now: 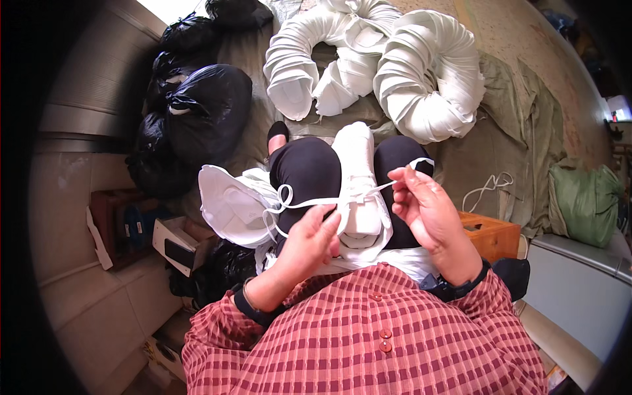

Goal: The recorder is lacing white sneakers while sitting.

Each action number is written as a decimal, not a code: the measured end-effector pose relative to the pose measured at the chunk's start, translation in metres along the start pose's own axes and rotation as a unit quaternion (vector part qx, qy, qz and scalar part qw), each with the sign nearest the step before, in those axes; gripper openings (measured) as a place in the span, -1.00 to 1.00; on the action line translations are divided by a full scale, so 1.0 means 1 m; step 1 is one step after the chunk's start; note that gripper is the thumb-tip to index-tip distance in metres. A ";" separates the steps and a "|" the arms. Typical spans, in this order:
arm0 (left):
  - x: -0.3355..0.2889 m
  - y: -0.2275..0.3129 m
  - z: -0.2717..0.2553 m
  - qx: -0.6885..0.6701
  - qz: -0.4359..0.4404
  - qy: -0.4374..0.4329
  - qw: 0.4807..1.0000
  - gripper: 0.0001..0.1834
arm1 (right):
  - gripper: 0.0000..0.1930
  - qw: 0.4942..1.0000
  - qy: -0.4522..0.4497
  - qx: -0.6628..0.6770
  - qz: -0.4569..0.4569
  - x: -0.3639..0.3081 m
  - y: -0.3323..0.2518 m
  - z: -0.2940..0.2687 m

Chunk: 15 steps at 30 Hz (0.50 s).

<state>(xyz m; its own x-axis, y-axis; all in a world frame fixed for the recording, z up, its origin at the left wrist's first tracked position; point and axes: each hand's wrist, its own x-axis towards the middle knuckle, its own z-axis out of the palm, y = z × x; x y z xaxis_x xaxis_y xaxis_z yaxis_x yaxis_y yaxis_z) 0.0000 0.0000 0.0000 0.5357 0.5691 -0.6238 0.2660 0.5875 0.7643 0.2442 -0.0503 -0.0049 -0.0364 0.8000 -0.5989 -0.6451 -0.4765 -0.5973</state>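
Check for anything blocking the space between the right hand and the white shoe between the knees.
Nothing visible blocks it; only the white lace, pinched in the right hand, spans the gap to the shoe.

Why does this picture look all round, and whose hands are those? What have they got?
No machine: those are a person's bare left hand and right hand. A wide camera worn on the head looks down, and its lens bends straight edges. A white shoe piece lies between the knees. The right hand pinches a white lace; the left is close to it, but whether it grips is unclear. Ahead, rings of nested white pieces lie on greenish cloth, with black bags leftward.
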 end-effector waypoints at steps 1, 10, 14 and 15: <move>0.002 0.005 0.000 -0.103 -0.025 0.013 0.994 -0.46 | -0.74 0.998 0.044 0.007 -0.053 -0.008 -0.001 0.005; 0.015 0.001 -0.059 -0.303 0.212 0.250 0.895 -0.73 | -0.87 0.916 0.079 0.317 -0.231 -0.039 -0.067 -0.072; -0.020 0.006 -0.196 -0.480 0.269 0.282 0.786 -0.71 | -0.76 0.898 0.187 0.222 -0.329 -0.059 -0.145 -0.185; -0.031 0.003 -0.231 -0.533 0.295 0.239 0.756 -0.69 | -0.73 0.882 0.231 0.216 -0.350 -0.062 -0.161 -0.200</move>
<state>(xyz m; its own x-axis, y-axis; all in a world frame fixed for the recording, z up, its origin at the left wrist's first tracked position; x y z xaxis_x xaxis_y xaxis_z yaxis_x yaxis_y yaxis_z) -0.2006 0.1171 -0.0164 -0.1096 0.9061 -0.4086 -0.8403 0.1351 0.5250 0.5028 -0.0962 0.0217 0.7362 0.5614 -0.3780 -0.6207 0.3375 -0.7077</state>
